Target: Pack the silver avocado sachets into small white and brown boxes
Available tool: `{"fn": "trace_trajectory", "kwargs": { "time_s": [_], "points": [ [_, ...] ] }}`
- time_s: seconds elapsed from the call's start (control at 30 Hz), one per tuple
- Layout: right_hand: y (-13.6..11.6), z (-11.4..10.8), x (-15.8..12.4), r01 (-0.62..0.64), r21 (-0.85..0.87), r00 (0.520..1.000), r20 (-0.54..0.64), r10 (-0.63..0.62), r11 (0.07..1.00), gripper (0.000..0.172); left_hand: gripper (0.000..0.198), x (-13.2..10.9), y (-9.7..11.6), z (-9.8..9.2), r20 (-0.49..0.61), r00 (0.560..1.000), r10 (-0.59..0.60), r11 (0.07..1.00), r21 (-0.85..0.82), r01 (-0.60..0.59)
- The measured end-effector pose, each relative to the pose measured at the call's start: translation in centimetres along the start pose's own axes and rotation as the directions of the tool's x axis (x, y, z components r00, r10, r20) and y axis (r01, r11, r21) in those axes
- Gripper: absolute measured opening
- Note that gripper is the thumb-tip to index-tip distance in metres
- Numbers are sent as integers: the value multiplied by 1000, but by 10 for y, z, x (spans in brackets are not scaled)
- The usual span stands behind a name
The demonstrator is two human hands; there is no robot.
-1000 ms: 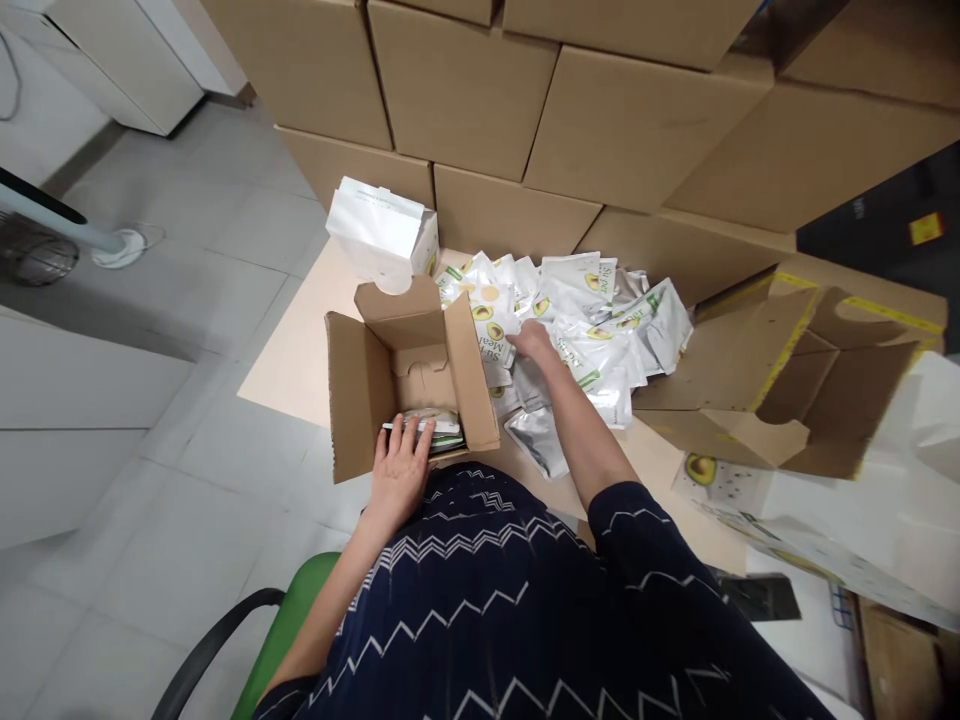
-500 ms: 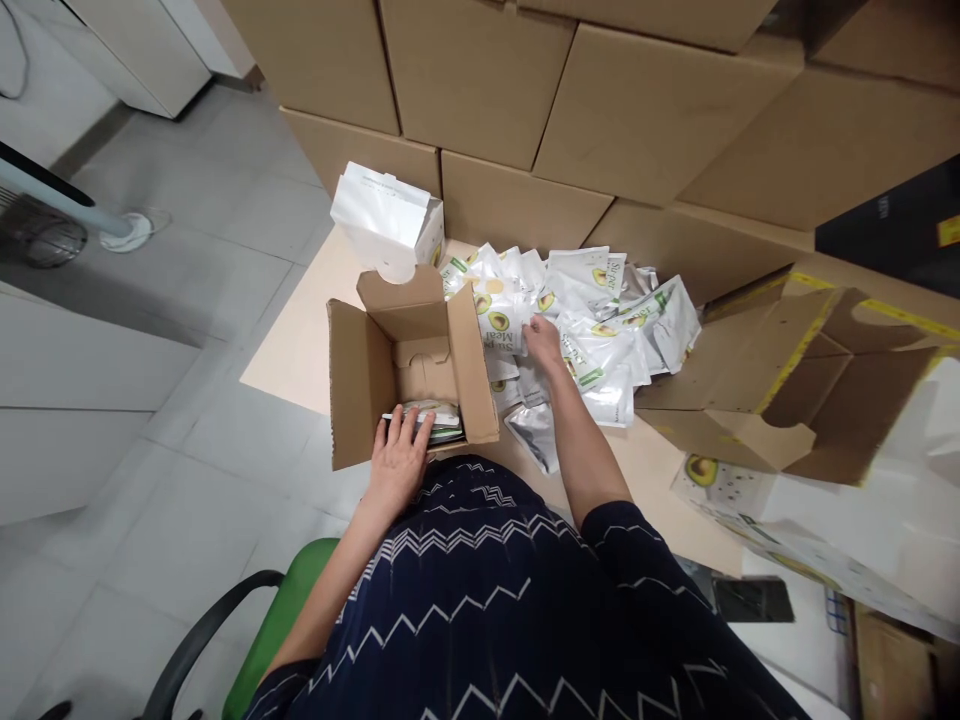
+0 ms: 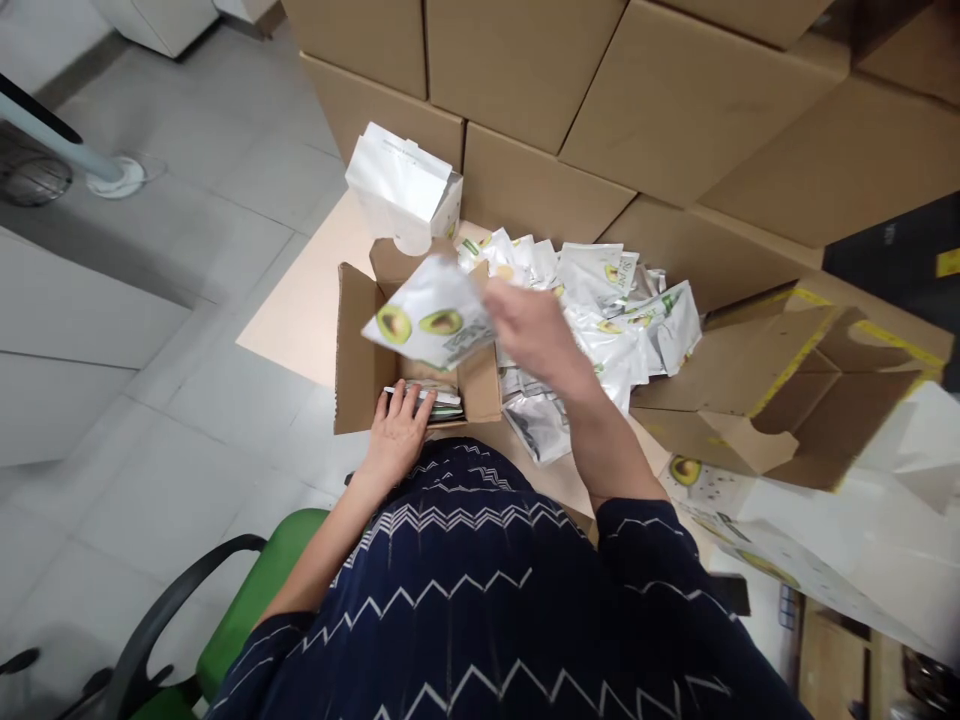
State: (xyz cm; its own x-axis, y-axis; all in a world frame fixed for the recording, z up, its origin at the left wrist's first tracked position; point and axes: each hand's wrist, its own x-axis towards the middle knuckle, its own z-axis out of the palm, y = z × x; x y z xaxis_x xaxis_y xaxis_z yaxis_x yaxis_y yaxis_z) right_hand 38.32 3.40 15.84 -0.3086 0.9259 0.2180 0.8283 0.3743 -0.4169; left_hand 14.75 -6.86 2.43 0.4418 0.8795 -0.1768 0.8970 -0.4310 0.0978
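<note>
A white pouch [image 3: 431, 315] with avocado pictures hangs tilted over the open brown carton [image 3: 360, 345], its right end pinched in my right hand [image 3: 536, 335]. The hand and pouch are slightly blurred. At the carton's near wall, my left hand [image 3: 401, 430] lies with fingers stretched and a little apart, touching the flat packets [image 3: 442, 402] that stand inside at the near side. Its thumb is hard to make out. To the right of the carton, a loose pile of similar white and silver pouches [image 3: 596, 270] spreads over the table, partly hidden behind my right hand and forearm.
A white box [image 3: 401, 185] stands behind the carton on the table [image 3: 300, 310]. Large stacked cartons [image 3: 517, 70] form a wall at the back. An open brown box [image 3: 735, 370] lies at the right above white avocado-printed packaging [image 3: 795, 540]. A green chair [image 3: 262, 590] is at the lower left.
My right hand has lifted a pouch from the pile and carried it left, over the carton. My left hand has stayed on the packets at the near wall. The view has shifted slightly.
</note>
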Motion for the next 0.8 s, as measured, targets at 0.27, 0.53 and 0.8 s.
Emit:
{"fn": "trace_trajectory", "kwargs": {
  "time_s": [0.27, 0.53, 0.8],
  "points": [
    [-34, 100, 32, 262, -81, 768, 621, -156, 962, 30, 61, 0, -1, 6, -17, 1000, -11, 1000, -6, 11],
    [-21, 127, 39, 221, 3, 577, 806, -134, 975, 34, 79, 1, 0, 5, -82, 996, -46, 998, -56, 41],
    [-21, 134, 39, 193, 26, 583, 801, -136, 981, 30, 81, 7, -1, 1, -36, 999, -35, 999, 28, 36]
  ]
}}
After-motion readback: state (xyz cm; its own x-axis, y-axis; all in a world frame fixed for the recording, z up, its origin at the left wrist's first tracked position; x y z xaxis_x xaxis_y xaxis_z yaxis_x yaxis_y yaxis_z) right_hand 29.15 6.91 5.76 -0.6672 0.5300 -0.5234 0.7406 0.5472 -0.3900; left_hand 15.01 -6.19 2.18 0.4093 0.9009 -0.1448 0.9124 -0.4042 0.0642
